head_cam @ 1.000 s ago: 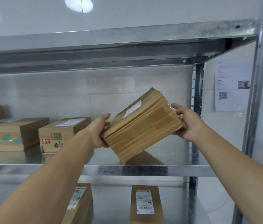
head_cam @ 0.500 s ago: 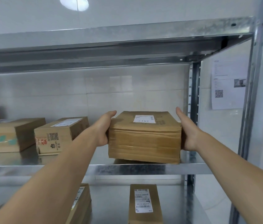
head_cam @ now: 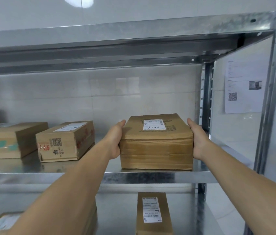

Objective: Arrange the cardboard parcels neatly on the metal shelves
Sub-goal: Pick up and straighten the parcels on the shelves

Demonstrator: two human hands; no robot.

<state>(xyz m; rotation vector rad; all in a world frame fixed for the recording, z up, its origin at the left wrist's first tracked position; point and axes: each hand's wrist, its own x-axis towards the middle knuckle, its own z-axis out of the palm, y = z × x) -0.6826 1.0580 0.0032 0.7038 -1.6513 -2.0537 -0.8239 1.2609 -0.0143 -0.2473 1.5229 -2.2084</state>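
Observation:
A brown cardboard parcel [head_cam: 156, 150] with a white label on top sits flat at the right end of the middle metal shelf [head_cam: 150, 177], its front face close to the shelf's edge. My left hand [head_cam: 115, 141] grips its left side, thumb up at the top edge. My right hand [head_cam: 199, 141] grips the right side the same way. The fingers of both hands are hidden behind the parcel's sides.
To the left on the same shelf stand a parcel with a QR code [head_cam: 62, 143] and a longer parcel [head_cam: 6, 141]. The shelf post [head_cam: 205, 99] rises just right of my right hand. More parcels [head_cam: 152, 214] lie on the lower shelf. The upper shelf [head_cam: 117, 36] hangs overhead.
The parcel was tilted in the air a second ago; it was levelled, lowered and now rests flat on the shelf, slightly farther in. Both hands stayed on its sides.

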